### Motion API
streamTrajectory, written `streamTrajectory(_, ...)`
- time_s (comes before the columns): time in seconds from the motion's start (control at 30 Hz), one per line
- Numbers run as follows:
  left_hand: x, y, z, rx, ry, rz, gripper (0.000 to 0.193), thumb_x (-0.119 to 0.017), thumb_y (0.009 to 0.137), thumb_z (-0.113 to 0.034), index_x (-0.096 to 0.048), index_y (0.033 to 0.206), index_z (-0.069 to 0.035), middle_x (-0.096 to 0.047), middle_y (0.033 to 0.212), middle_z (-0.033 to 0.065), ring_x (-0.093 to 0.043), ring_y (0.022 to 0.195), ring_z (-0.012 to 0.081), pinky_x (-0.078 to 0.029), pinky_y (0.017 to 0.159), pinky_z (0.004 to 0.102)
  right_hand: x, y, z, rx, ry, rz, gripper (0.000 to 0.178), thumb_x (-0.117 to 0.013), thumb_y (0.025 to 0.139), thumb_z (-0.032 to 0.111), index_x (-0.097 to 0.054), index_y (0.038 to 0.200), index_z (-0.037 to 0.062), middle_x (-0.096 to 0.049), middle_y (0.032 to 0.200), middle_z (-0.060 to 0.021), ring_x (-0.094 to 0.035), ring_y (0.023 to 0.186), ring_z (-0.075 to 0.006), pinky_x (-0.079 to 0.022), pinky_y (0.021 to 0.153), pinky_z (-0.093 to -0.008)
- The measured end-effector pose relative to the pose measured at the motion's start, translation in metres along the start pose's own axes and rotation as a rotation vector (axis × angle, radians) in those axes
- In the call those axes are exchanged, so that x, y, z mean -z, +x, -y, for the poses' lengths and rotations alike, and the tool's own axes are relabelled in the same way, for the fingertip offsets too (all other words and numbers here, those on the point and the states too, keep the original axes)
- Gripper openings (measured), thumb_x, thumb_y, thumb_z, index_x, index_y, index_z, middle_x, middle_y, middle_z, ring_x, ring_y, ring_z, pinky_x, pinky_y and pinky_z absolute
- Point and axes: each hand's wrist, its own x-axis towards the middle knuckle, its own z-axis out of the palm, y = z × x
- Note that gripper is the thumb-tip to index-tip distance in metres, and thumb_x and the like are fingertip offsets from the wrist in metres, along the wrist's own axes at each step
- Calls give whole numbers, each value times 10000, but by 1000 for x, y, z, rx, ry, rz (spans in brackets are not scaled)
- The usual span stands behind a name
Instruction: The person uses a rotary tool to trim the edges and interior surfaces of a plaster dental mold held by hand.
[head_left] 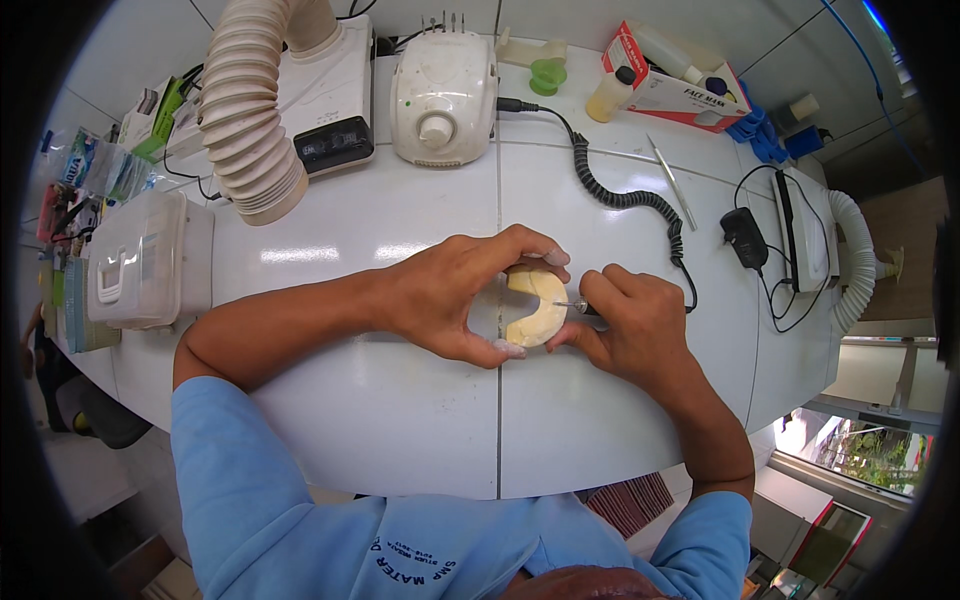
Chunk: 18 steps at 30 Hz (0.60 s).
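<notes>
on my feed, left hand (440, 290) pinches the cream horseshoe-shaped dental cast (545, 318) across its two ends, thumb near, fingers far, likely to brace it; cast is mid-scene over the white worktop (400, 430). right hand (640, 320) is closed round a slim rotary handpiece (580, 307), bit at the cast's right side. for room, i get bare surface left to the lidded plastic box (150, 260) and down to the near edge; control unit (443, 95) bounds far, coiled cord (622, 199) far right.
</notes>
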Motion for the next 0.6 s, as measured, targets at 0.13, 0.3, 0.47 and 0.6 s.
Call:
streamTrajectory(0.13,0,0,0,-3,2,-4,887,-945,818,-185,-461,1550,-55,-670,1506,203,-706,1400,380,-543,1262,494,-1,-2,0,-1,0,33,634,-818,850,755,-715,893,131,-578,685,-12,-582,511,-195,-437,491,-358)
streamTrajectory(0.3,0,0,1,3,0,-6,887,-946,818,-182,-461,1550,-55,-671,1509,202,-704,1403,380,-543,1262,498,1,0,-1,1,5,12,636,-815,851,756,-720,894,128,-577,678,-11,-584,507,-193,-435,485,-360)
streamTrajectory(0.47,-1,-1,2,-9,-6,-5,893,-948,813,-172,-458,1551,-55,-671,1510,200,-702,1407,382,-540,1265,502,1,-1,-1,0,12,25,638,-816,846,758,-725,897,129,-578,679,-9,-588,507,-194,-436,483,-360)
streamTrajectory(0.6,1,0,0,-6,0,-2,897,-948,811,-171,-456,1553,-60,-670,1512,200,-700,1410,382,-536,1268,504,-1,-1,-2,-2,14,12,636,-817,842,761,-730,892,134,-567,666,-5,-581,501,-192,-436,481,-359)
